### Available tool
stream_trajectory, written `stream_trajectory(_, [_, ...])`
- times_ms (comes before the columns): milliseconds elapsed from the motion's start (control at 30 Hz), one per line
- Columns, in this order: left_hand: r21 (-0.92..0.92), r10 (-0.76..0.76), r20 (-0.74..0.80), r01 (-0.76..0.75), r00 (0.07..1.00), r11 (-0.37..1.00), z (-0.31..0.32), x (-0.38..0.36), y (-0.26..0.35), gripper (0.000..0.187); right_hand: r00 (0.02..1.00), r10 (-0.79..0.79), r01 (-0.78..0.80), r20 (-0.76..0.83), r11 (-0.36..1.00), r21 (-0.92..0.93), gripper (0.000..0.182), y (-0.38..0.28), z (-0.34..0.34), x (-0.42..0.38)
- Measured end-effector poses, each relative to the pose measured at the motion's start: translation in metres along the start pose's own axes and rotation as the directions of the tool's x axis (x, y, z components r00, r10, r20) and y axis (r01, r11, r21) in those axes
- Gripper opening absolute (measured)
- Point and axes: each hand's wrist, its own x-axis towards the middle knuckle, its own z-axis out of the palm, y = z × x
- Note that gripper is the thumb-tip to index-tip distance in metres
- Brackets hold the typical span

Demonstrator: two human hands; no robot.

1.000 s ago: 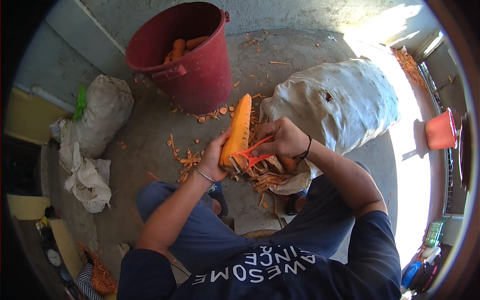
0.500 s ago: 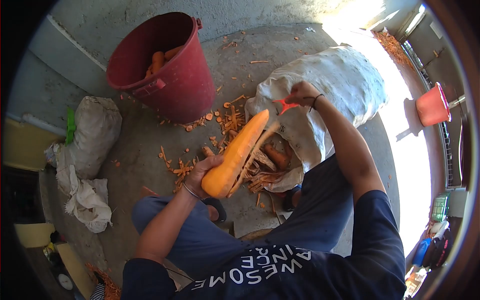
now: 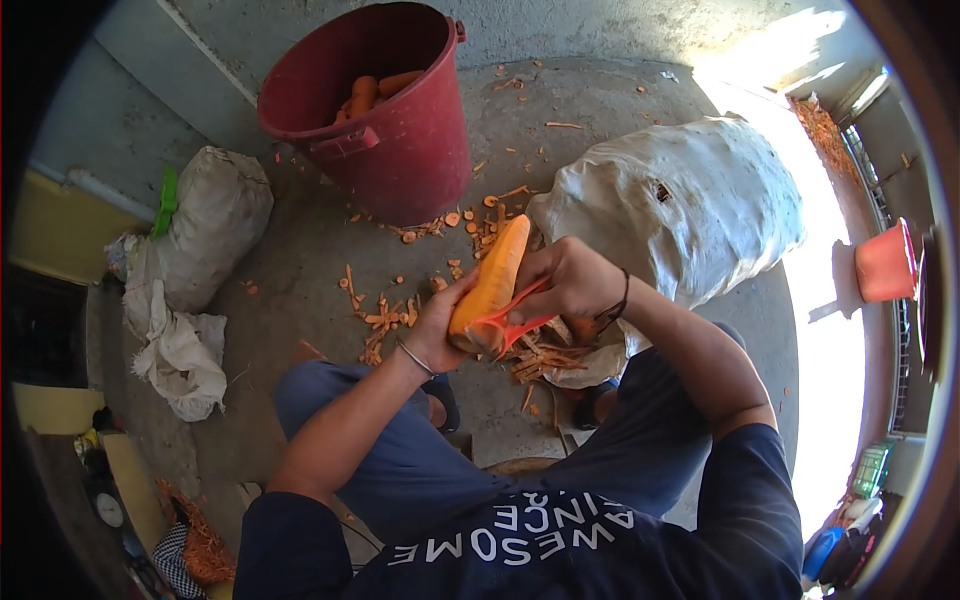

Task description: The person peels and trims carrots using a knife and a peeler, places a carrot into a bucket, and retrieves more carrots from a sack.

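A large orange carrot [image 3: 492, 280] is gripped at its thick lower end by my left hand [image 3: 440, 325], its narrow tip slanting up and away from me. My right hand [image 3: 572, 284] is closed around a red peeler [image 3: 522, 306]. The peeler's head lies against the carrot's thick end, close to my left fingers; its blade is too small to make out. Beneath my hands, a pile of peel strips [image 3: 545, 360] lies on the floor between my feet, partly hidden by my right hand.
A dark red bucket [image 3: 425, 150] with several carrots [image 3: 366, 92] inside stands ahead. A large white sack [image 3: 690, 205] lies to the right, partly over the peel pile. On the left rests a smaller sack [image 3: 215, 225]. Carrot scraps [image 3: 385, 318] litter the floor. A small red bucket [image 3: 886, 263] stands far right.
My right hand has brought the peeler down and left from beside the white sack onto the carrot's thick end. A loose peel strip beside the carrot is no longer seen. The camera view has shifted.
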Motion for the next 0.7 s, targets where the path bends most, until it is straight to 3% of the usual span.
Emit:
stream_trajectory(100, [0.013,0.015,0.021,-0.016,1.0,1.0,0.007,-0.001,-0.001,0.047,0.998,0.035,-0.035,0.044,0.999,-0.002,0.028,-0.009,-0.001,0.002])
stream_trajectory(167, [0.087,-0.018,0.131,0.007,0.991,0.996,0.001,-0.002,0.003,0.048,0.993,0.094,-0.093,0.065,0.996,-0.011,0.031,-0.014,-0.004,0.003])
stream_trajectory(233, [0.067,-0.027,0.086,0.021,0.996,0.998,0.011,-0.002,0.003,0.049,0.993,0.065,-0.069,0.102,0.997,0.041,0.031,-0.015,-0.009,0.003])
stream_trajectory(300, [0.046,-0.034,0.038,0.032,0.999,0.998,0.01,-0.003,0.002,0.05,0.998,-0.006,0.003,0.06,0.999,0.047,0.028,-0.006,-0.013,0.002])
stream_trajectory(367, [0.062,-0.154,0.231,0.143,0.961,0.988,-0.005,-0.009,0.004,0.052,0.996,-0.084,0.083,-0.021,0.996,-0.033,0.026,0.016,-0.03,0.005])
stream_trajectory(400, [0.06,-0.154,0.231,0.144,0.961,0.988,-0.007,-0.012,0.003,0.052,0.993,-0.091,0.082,-0.073,0.99,-0.116,0.027,0.031,-0.053,0.005])
stream_trajectory(467, [0.114,-0.104,0.067,0.096,0.992,0.989,-0.008,-0.017,0.001,0.055,0.963,0.216,-0.226,-0.16,0.973,-0.05,0.028,0.044,-0.095,-0.002])
stream_trajectory(533, [0.091,-0.178,0.152,0.166,0.972,0.982,-0.018,-0.018,0.003,0.053,0.87,0.447,-0.463,-0.209,0.886,-0.033,0.028,0.09,-0.135,-0.007])
stream_trajectory(567, [0.077,-0.238,0.237,0.226,0.942,0.971,-0.022,-0.016,0.003,0.052,0.87,0.446,-0.463,-0.21,0.885,-0.038,0.028,0.123,-0.15,-0.012])
stream_trajectory(633, [0.061,-0.218,0.286,0.21,0.933,0.976,-0.029,-0.015,-0.004,0.055,0.793,0.463,-0.607,-0.395,0.65,-0.457,0.028,0.174,-0.167,-0.013])
stream_trajectory(667, [0.052,-0.205,0.331,0.2,0.921,0.978,-0.03,-0.015,-0.001,0.059,0.798,0.452,-0.6,-0.399,0.656,-0.458,0.028,0.169,-0.165,-0.01])
stream_trajectory(700, [0.054,-0.197,0.328,0.19,0.924,0.98,-0.024,-0.015,0.003,0.059,0.732,0.41,-0.588,-0.544,0.783,-0.201,0.029,0.163,-0.158,-0.011])
